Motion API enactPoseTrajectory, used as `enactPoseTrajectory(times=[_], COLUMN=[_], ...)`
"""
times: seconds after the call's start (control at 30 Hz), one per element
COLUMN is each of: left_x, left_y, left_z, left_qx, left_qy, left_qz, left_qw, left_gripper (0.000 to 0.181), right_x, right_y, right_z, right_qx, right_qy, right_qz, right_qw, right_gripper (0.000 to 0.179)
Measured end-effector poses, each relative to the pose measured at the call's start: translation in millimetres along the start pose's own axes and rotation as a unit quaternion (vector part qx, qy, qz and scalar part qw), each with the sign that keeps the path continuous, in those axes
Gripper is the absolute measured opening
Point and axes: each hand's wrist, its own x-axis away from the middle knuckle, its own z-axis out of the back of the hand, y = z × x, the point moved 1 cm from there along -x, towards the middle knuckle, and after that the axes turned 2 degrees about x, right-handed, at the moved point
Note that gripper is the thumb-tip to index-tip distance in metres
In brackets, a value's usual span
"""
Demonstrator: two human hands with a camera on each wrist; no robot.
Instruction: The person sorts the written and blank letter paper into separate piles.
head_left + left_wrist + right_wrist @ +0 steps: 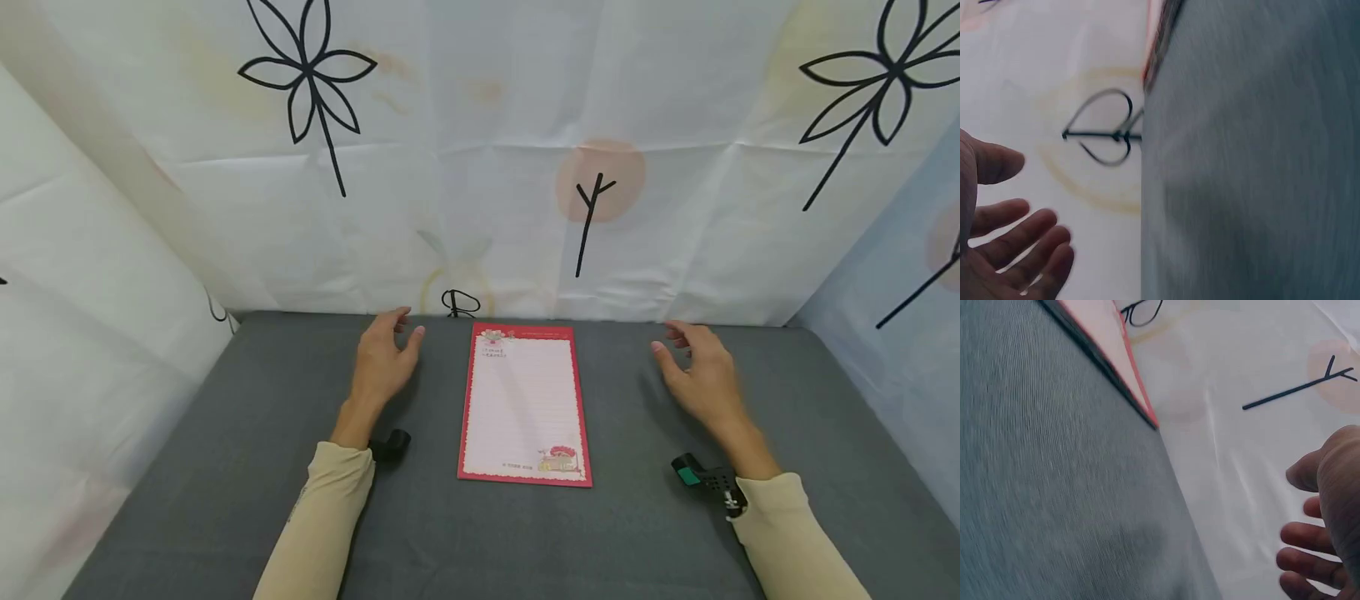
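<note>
A notepad (522,408) with a red border and a pale pink lined page lies flat on the grey tabletop, a small house drawing near its lower right corner. Left of it is my left hand (382,358), fingers relaxed and apart from the pad. On the other side my right hand (699,372) is held with loosely bent fingers, touching nothing. In the left wrist view the left hand (1013,244) has its thumb spread from the fingers. The right wrist view has the right hand (1329,525) at its edge, with a corner of the notepad (1110,337) above left.
A grey cloth (225,492) covers the table. Behind it hangs a white curtain (487,108) with black leaf drawings, and more fabric hangs at the left and right sides. Each wrist wears a small black device, such as the right wrist camera (708,477).
</note>
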Motion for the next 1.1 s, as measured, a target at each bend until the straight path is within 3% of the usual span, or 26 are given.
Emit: enactPoseTrajectory(times=[0.1, 0.23, 0.4, 0.57, 0.9, 1.1], left_x=[1.6, 5.4, 8.6, 11.0, 12.7, 11.5], left_y=[2.8, 9.3, 16.9, 21.3, 23.8, 21.2], left_z=[-5.7, -13.0, -20.2, -24.1, -28.9, -29.9], left_qx=[0.068, 0.126, 0.163, 0.185, 0.207, 0.229], left_qy=[-0.033, -0.090, -0.153, -0.197, -0.239, -0.249], left_qz=[0.030, 0.070, 0.106, 0.135, 0.191, 0.229], left_qw=[0.9967, 0.9855, 0.9689, 0.9531, 0.9293, 0.9127], left_gripper=[0.039, 0.040, 0.041, 0.046, 0.051, 0.053], right_x=[1.4, 5.5, 8.0, 9.1, 13.8, 16.1], right_y=[-8, -20, -34, -42, -50, -50], right_z=[-6, -14, -24, -32, -40, -44], right_qx=[-0.043, -0.074, -0.099, -0.142, -0.245, -0.270], right_qy=[-0.029, -0.077, -0.136, -0.195, -0.250, -0.259], right_qz=[-0.015, -0.042, -0.070, -0.101, -0.164, -0.182], right_qw=[0.9986, 0.9934, 0.9832, 0.9652, 0.9220, 0.9095], right_gripper=[0.035, 0.034, 0.035, 0.039, 0.049, 0.054])
